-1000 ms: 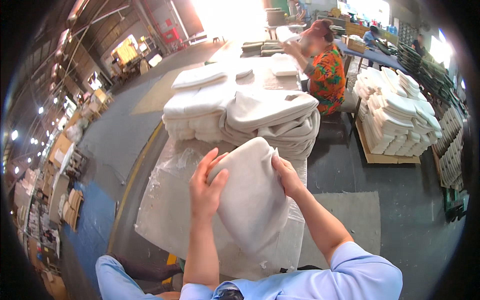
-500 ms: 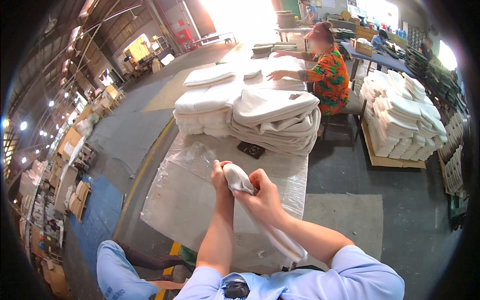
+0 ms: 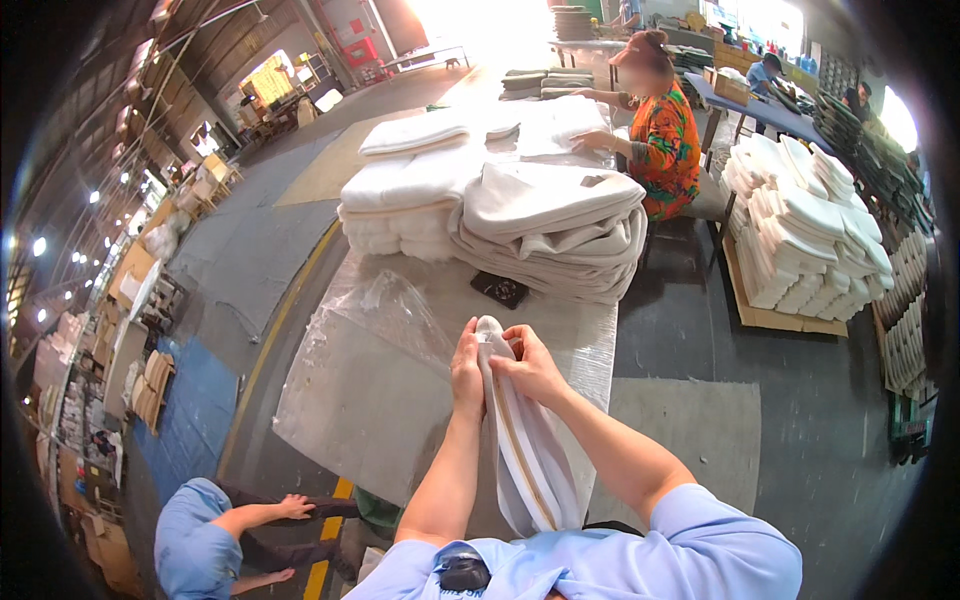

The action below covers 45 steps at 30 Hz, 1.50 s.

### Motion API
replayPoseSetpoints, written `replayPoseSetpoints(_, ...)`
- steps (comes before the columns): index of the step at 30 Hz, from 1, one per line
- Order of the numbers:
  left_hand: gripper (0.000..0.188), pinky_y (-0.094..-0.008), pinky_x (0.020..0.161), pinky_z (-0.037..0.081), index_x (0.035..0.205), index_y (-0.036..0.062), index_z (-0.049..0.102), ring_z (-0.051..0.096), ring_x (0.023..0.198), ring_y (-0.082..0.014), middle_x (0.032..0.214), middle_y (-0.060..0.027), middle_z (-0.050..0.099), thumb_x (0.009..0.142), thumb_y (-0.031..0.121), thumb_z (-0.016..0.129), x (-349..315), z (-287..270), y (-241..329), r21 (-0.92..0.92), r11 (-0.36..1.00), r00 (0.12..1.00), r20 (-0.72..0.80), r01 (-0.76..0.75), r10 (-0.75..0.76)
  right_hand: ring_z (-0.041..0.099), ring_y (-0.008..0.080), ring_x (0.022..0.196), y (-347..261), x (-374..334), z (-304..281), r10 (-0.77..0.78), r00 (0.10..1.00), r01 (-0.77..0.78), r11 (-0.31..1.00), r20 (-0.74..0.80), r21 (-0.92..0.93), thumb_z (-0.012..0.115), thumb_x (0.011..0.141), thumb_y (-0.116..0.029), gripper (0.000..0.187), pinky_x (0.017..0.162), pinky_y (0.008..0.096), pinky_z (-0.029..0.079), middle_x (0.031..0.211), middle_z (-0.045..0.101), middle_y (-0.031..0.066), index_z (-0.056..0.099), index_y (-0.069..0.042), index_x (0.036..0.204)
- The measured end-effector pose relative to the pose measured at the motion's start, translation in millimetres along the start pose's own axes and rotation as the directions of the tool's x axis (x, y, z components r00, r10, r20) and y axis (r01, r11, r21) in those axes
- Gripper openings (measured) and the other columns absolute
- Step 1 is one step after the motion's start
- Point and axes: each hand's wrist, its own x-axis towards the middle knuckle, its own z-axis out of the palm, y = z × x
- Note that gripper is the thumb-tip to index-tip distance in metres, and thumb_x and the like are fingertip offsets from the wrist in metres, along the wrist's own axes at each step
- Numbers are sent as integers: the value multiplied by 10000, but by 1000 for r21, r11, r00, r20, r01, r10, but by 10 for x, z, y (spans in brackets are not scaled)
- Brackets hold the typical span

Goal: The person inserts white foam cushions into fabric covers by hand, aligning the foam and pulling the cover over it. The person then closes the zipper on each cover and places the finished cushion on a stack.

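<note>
Between my hands, in front of my chest, is a long off-white folded fabric piece (image 3: 515, 470). A tan line runs down its length, and its lower end hangs against my shirt. My left hand (image 3: 468, 372) is wrapped along the left side of its narrow upper end. My right hand (image 3: 530, 368) pinches the same end from the right, thumb and fingers pressed on the cloth. Just beyond my hands, a small dark patterned item (image 3: 499, 290) lies on the plastic-covered table (image 3: 370, 420). Behind it rises a bulky pile of folded grey-white covers (image 3: 550, 240).
Thick white folded pieces (image 3: 410, 190) are stacked on the table's far left. A crumpled clear plastic sheet (image 3: 395, 315) lies nearer. A person in an orange patterned top (image 3: 665, 155) works across the table. Another in blue (image 3: 195, 540) sits low at left. A white stack (image 3: 800, 220) stands right.
The fabric piece has swung more upright, and its tan line now faces me. Both hands have shifted slightly right. The blue-clad person at lower left has moved an arm.
</note>
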Motion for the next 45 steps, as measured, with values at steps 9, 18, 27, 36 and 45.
replayPoseSetpoints(9,636,-326,1168,426,1574,-4,500,562,1384,-218,1547,-148,569,938,-20,501,325,-72,-6,198,975,987,106,97,-120,629,171,828,93,533,-157,-65,998,53,920,-17,-389,764,883,-186,626,773,338,538,951,701,112,581,-26,1459)
replayPoseSetpoints(18,699,-327,1154,444,1579,-40,461,572,1372,-232,1537,-171,565,881,-66,483,453,-335,-74,282,958,980,173,44,-96,755,298,865,88,592,-44,-228,973,187,861,-30,-473,675,912,-133,346,812,381,572,893,760,159,720,24,1217)
replayPoseSetpoints(27,417,-306,981,553,1418,-3,653,695,1094,-166,1249,-102,742,1018,112,637,507,-331,156,356,933,989,113,46,-91,555,110,741,310,682,356,232,931,-168,958,-281,233,638,1085,-318,348,666,319,467,815,659,-2,739,-8,964)
replayPoseSetpoints(36,386,-418,1030,562,1289,8,726,725,1175,-358,1261,-214,744,913,11,638,314,-199,217,757,595,952,117,-270,283,582,112,709,86,746,188,192,979,-164,945,-71,284,612,1107,-341,345,644,327,487,826,665,17,711,-41,969)
replayPoseSetpoints(45,175,-441,874,592,1093,13,742,739,982,-366,1082,-194,748,938,22,661,533,-202,257,795,468,911,250,-387,329,628,123,687,134,787,33,255,966,-245,880,31,407,636,1096,-335,318,640,312,528,843,702,19,712,-42,1002)
